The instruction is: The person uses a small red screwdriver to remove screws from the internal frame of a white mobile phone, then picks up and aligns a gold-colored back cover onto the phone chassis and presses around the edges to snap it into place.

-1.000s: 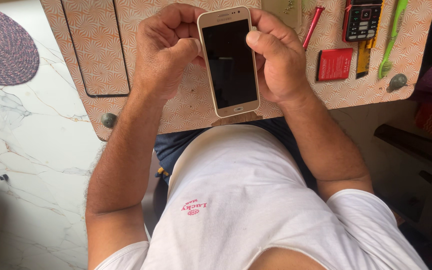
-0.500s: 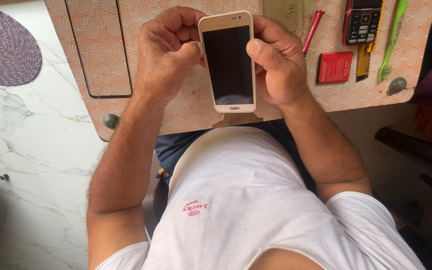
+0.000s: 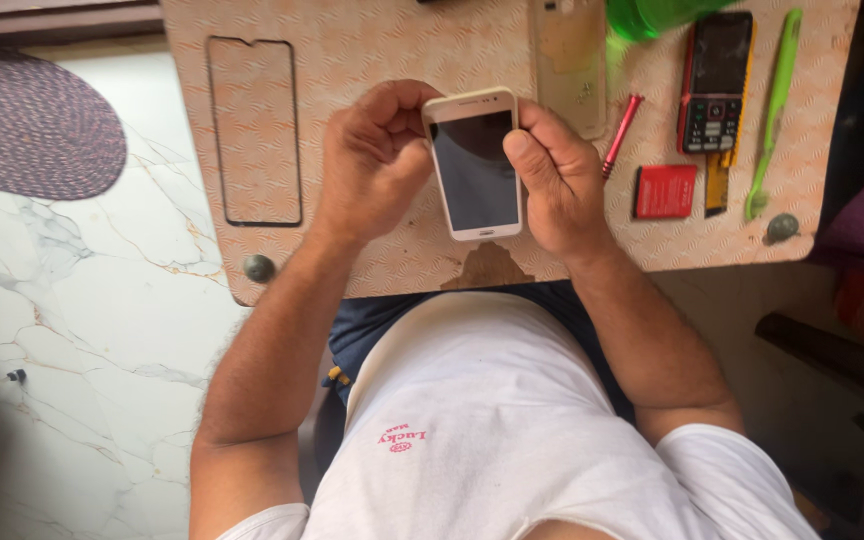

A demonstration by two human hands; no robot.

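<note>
A white smartphone (image 3: pixel 474 165) with a dark screen is held upright above the patterned tabletop (image 3: pixel 372 50). My left hand (image 3: pixel 372 160) grips its left edge with curled fingers. On the other side my right hand (image 3: pixel 557 180) clasps the right edge, thumb resting at the screen's border. Both hands share the phone over the table's near edge.
A thin black screen frame (image 3: pixel 254 130) lies at the table's left. To the right are a red screwdriver (image 3: pixel 620 135), a red battery (image 3: pixel 665 191), a keypad phone (image 3: pixel 716 82) and a green toothbrush (image 3: pixel 774 110). A clear phone cover (image 3: pixel 570 60) and a green bottle (image 3: pixel 652 15) lie behind. A purple mat (image 3: pixel 32 125) sits on the marble floor.
The phone and both hands sit slightly lower in view as the camera tilted; my right thumb slid toward the phone's upper right edge. The grip is unchanged.
</note>
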